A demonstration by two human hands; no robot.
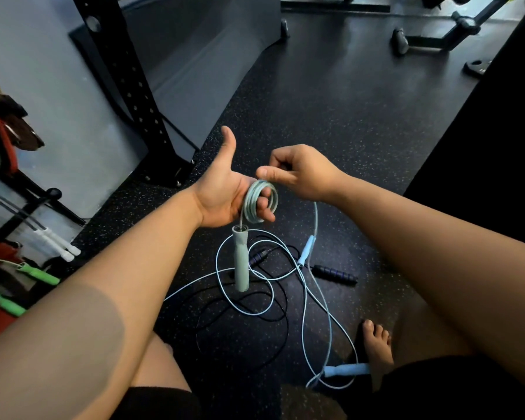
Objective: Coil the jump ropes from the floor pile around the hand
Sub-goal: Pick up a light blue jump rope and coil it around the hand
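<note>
Green rope (259, 204) coiled round left hand (225, 195) fingers (267, 212), right hand (300, 174) fingers pinching it.

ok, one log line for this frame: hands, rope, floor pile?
left hand: coil around fingers | right hand: pinching green rope | handle: dangling | floor: blue rope, black rope loose

Gym: rubber floor (331, 95), rack (128, 80).

— Any writing to read here, on a rope handle (241, 258) or the rack upright (125, 71)?
— None. No label, brand, number or sign is legible on anything in view.
</note>
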